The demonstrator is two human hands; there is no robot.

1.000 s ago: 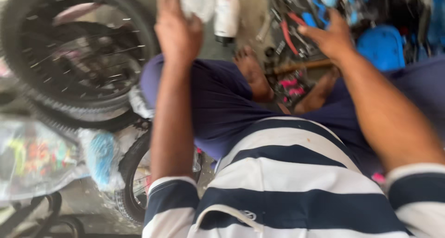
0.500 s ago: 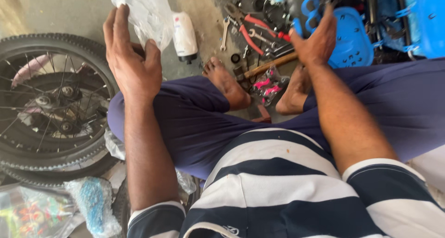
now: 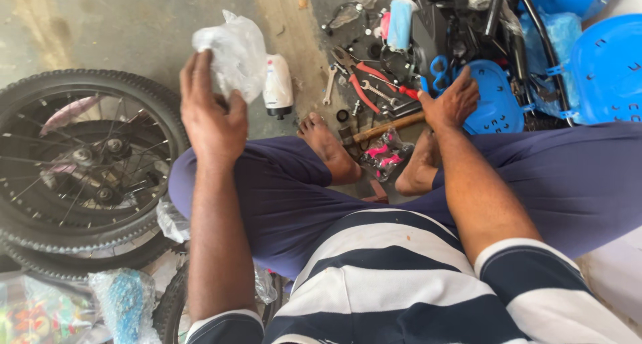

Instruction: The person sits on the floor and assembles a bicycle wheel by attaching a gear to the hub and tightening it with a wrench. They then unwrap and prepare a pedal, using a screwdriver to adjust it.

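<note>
At left of the frame lies a spoked bicycle wheel on concrete. Upper centre, the left hand pinches a crumpled clear plastic bag between thumb and fingers. Upper right, the right hand rests with fingers loosely spread over scattered tools, beside red-handled pliers.

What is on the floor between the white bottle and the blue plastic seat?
In the head view, loose tools: a wrench, red-handled pliers and a wooden-handled hammer lie between the white bottle and blue seat.
</note>
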